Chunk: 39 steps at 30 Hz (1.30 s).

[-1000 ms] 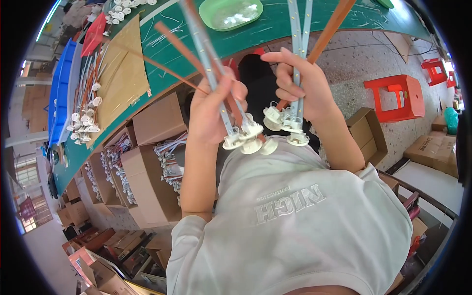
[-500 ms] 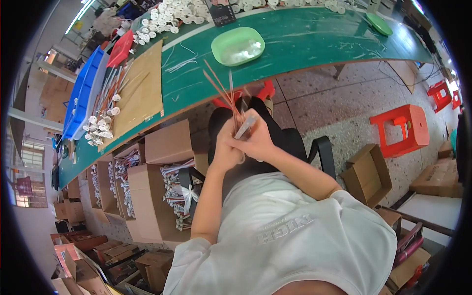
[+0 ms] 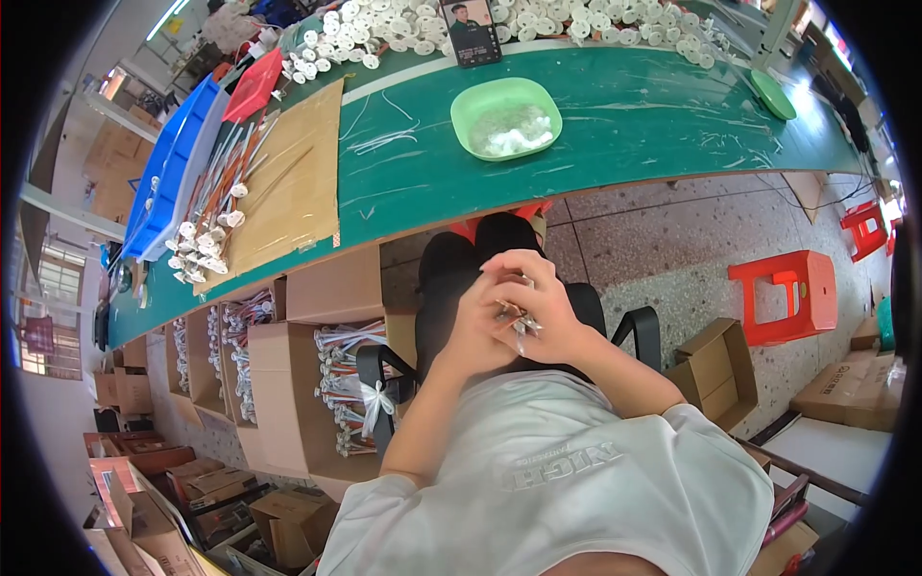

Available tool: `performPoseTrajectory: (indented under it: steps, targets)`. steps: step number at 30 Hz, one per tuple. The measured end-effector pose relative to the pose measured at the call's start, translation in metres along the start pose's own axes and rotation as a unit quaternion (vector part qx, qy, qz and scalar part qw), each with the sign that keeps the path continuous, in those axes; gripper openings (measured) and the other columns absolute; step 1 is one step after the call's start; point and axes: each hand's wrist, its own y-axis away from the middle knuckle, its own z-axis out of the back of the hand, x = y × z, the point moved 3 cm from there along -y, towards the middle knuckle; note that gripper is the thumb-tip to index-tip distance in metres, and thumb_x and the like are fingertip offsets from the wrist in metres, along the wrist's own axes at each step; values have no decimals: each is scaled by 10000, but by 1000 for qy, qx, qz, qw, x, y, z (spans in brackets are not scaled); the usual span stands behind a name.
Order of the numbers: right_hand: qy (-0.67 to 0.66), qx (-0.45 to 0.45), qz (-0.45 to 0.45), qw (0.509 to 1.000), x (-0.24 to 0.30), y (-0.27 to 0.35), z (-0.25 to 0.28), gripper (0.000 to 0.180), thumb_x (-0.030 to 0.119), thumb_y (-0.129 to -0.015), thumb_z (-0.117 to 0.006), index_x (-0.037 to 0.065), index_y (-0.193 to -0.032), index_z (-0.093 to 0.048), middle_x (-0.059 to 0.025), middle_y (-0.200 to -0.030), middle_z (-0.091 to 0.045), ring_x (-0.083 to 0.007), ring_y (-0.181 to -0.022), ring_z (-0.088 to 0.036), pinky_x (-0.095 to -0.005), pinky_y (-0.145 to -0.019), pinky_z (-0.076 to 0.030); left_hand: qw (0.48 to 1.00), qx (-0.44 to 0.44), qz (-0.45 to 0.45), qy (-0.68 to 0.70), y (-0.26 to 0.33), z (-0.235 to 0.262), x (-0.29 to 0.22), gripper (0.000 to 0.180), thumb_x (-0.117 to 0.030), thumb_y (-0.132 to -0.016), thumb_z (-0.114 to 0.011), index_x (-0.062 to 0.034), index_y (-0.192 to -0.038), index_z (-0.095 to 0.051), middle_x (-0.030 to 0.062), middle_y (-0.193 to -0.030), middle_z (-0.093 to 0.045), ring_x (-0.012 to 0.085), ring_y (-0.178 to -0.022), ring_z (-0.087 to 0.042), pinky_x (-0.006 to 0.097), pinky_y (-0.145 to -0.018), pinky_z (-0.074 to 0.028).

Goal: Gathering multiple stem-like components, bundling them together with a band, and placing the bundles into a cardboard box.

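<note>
Close to my body, above my lap, my left hand (image 3: pixel 473 331) and my right hand (image 3: pixel 544 293) are clasped together. A small bundle of wires (image 3: pixel 519 320), orange-brown and pale, is closed in between them. Only its short ends poke out between my palms and fingers; the rest is hidden. Beyond my hands, on the green table, stands a light green plastic bowl (image 3: pixel 465 113) with small whitish, clear bits in it.
White round fittings (image 3: pixel 403 34) with wires pile along the table's back, beside an upright phone (image 3: pixel 471 38). A cardboard sheet (image 3: pixel 298 182), wired fittings (image 3: pixel 204 245) and a blue tray (image 3: pixel 158 197) lie left. Filled cartons (image 3: pixel 279 384) stand below; a red stool (image 3: pixel 802 298) stands right.
Both hands have come down toward my body and closed tighter together. The long wires that stuck up beyond them now show only as short ends. The view has shifted slightly.
</note>
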Motion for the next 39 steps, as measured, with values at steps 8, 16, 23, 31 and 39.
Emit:
performPoseTrajectory:
  steps: [8,16,23,31,39]
  targets:
    - [164,143,76,973,31,-3,15,426,174,-687,-749,114,-1080,-598,-176,-1416,-381,-404,-1276,-388,-500,-972,-343,996,-62,41,-57,21,-15,-4,315,12,-753,-668,12,-1062,-608,141,-1121,-606,224,-1054,-593,325,-843,-482]
    - [49,205,-22,977,35,21,42,967,407,-682,-819,83,-1456,-337,-233,-1480,-287,-408,-1341,-345,-508,-1061,-333,988,-114,89,58,29,4,-28,312,35,-760,-735,-20,-1011,-560,65,-811,-656,128,-731,-640,276,-621,-509]
    - [-40,148,-83,985,13,35,-1,894,160,-636,-836,21,-1395,-386,-189,-1311,-498,-337,-1220,-500,-369,-1008,-422,975,-118,121,146,19,0,-28,164,50,-787,-706,-19,-857,-576,19,-714,-611,76,-625,-585,215,-585,-470]
    - [-166,-1,-145,975,3,30,-21,454,60,-729,-723,14,-1151,-562,-99,-1042,-647,-215,-936,-660,-293,-809,-508,987,-114,57,96,-2,-1,-43,192,26,-780,-730,-12,-895,-582,38,-755,-647,66,-648,-588,216,-609,-482]
    - [-294,-35,-93,951,-2,43,-50,110,32,-810,-637,25,-906,-584,-66,-817,-615,-117,-772,-607,-302,-665,-482,985,-133,110,-9,24,-8,-34,336,-8,-846,-661,-18,-1145,-508,63,-828,-646,71,-693,-608,193,-584,-460]
